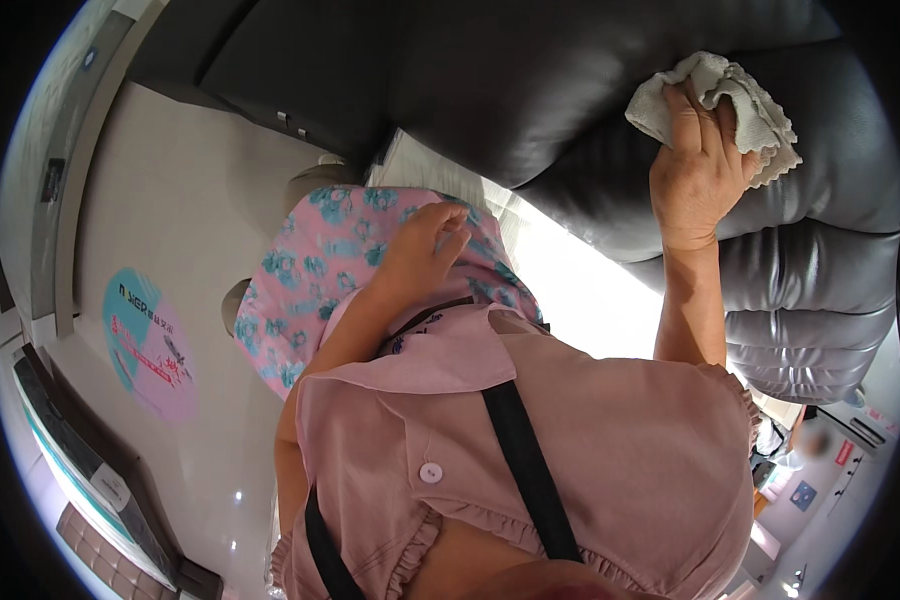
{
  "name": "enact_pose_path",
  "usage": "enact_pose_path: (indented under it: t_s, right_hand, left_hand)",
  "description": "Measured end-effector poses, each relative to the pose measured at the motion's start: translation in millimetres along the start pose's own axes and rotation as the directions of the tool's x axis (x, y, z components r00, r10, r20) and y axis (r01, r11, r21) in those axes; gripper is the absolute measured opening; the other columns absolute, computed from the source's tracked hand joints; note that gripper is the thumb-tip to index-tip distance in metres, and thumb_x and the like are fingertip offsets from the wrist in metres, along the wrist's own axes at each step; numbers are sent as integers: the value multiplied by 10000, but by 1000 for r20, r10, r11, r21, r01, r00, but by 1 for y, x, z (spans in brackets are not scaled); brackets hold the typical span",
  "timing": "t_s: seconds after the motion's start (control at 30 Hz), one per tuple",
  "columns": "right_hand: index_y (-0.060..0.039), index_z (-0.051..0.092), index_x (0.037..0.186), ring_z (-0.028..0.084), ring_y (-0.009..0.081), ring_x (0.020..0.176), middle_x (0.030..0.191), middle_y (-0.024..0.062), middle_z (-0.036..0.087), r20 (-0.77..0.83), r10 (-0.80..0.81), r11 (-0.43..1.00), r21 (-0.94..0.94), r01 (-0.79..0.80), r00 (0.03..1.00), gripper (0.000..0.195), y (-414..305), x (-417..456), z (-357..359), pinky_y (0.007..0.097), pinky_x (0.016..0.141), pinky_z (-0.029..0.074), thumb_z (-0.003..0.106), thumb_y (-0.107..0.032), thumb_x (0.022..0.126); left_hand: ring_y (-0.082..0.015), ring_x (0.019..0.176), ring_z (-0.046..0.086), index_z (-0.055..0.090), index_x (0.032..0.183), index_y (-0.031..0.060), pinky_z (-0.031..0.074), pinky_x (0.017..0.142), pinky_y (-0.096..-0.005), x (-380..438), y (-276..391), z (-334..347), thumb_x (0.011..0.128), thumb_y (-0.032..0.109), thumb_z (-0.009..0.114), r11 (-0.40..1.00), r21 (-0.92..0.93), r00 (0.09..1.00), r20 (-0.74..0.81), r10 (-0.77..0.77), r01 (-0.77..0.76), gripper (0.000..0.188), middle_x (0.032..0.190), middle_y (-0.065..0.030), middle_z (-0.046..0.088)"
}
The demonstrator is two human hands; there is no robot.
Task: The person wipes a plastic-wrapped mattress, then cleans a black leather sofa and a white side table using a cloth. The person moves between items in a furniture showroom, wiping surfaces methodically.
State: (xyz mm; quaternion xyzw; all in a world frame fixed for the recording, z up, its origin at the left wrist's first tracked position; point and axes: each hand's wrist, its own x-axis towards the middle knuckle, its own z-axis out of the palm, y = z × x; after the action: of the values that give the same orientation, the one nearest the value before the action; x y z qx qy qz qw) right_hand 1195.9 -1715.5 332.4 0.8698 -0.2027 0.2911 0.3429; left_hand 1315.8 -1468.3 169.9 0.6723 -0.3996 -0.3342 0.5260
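Note:
My right hand (697, 180) presses a crumpled pale grey cloth (772, 127) onto the dark leather of a padded sofa (487, 75). The cloth has a wavy edge and bunches up around the fingers, hiding some fingertips. In front of my waist hangs my left hand (424, 244), its fingers loosely bent and the thumb apart, with nothing visible in it. Below it is a pink apron (330, 262) with teal flowers. Tufted seams cross the sofa's lower section (810, 277) beside my right forearm.
A round floor sticker (150, 341) bearing writing lies on the pale floor (172, 180). Mattresses (90, 465) stand along the left. Bright light falls on a plastic-covered surface (435, 169) beside the sofa. Another person (810, 442) is far off at the lower right.

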Motion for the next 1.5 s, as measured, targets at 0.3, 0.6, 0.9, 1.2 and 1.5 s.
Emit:
enact_pose_path:
  t_s: [0.3,0.6,0.9,1.2,1.5]
  right_hand:
    - [-94,679,1021,613,259,1080,1019,47,700,111,-150,986,88,141,982,240,-26,-29,9,521,1000,402,595,-135,799]
    - [-116,682,978,584,203,940,933,-10,679,220,-190,958,255,132,957,222,-71,-87,32,429,1031,382,563,-130,792]
    - [-116,695,989,591,204,980,919,-8,693,118,-233,910,377,173,965,237,-76,-107,36,402,905,418,587,-121,779]
    - [-111,696,971,659,193,1006,1039,28,704,172,-359,667,734,124,917,246,-81,-106,31,407,941,443,621,-64,741]
    - [69,647,1132,648,333,1094,1129,194,683,-519,53,811,521,266,853,330,5,60,-33,489,1010,418,573,-139,887]
  left_hand:
    - [-194,929,646,581,1171,-32,524,813,-304,-3,-11,4,927,63,602,999,-31,1000,-23,-16,16,263,1030,-133,656]
    - [-196,902,655,586,1159,-34,520,806,-299,-6,-13,4,924,93,619,999,-27,998,-42,-43,42,270,1025,-143,657]
    - [-247,988,651,579,1192,-29,529,843,-327,0,-13,6,911,107,630,999,0,999,-13,-32,32,316,1117,-168,636]
    - [-283,1083,612,567,1219,0,514,898,-370,22,15,-18,899,115,630,991,114,992,-95,83,-72,345,1166,-159,606]
    - [-270,992,652,585,1177,-17,540,824,-347,9,-11,4,889,80,637,994,83,992,-102,81,-72,309,1083,-170,626]
